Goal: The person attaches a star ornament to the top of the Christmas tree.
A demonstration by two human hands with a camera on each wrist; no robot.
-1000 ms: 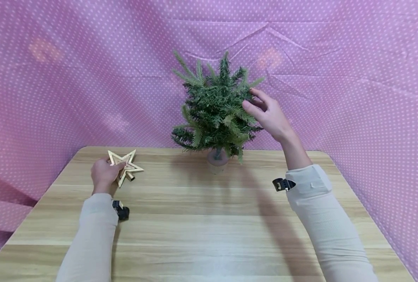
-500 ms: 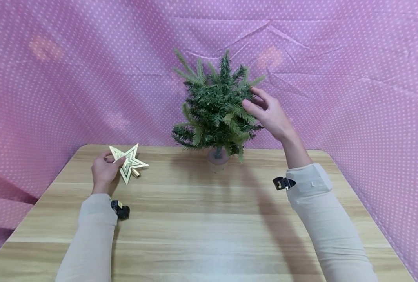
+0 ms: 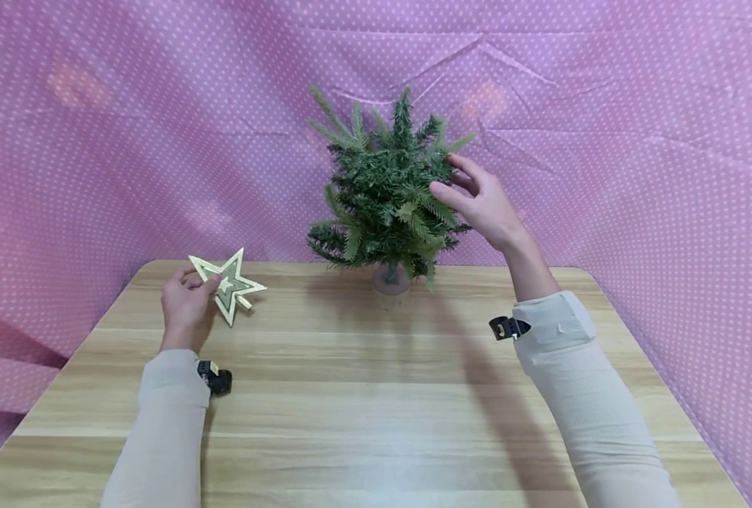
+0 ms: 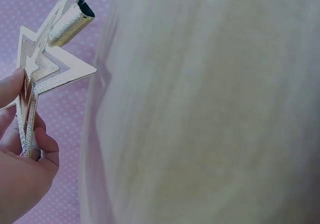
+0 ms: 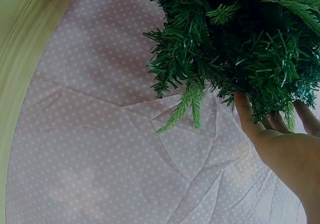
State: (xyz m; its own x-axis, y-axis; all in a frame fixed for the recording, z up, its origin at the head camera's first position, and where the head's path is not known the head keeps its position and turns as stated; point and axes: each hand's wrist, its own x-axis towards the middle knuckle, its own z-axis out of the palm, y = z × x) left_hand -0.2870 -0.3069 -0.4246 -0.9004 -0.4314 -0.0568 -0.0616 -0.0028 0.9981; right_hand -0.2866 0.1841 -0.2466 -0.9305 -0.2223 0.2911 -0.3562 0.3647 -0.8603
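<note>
My left hand (image 3: pixel 183 305) pinches a gold star tree topper (image 3: pixel 226 284) between thumb and fingers, just above the table's left back part. In the left wrist view, the topper's short hollow tube (image 4: pixel 70 26) points up and to the right. A small green artificial Christmas tree (image 3: pixel 382 187) stands upright in a pale round pot (image 3: pixel 391 279) near the back edge. At the tree's upper right side, my right hand (image 3: pixel 489 208) touches the branches with spread, slightly bent fingers. Some of its fingertips are hidden among the needles in the right wrist view.
The light wood table (image 3: pixel 350 409) has rounded back corners. Pink cloth with white dots (image 3: pixel 604 176) hangs behind it and along both sides. Black wrist cameras sit at both sleeve cuffs.
My left hand has lifted the star from the table and tilted it, so its face turns more toward the head camera. The right hand stays at the tree almost unmoved.
</note>
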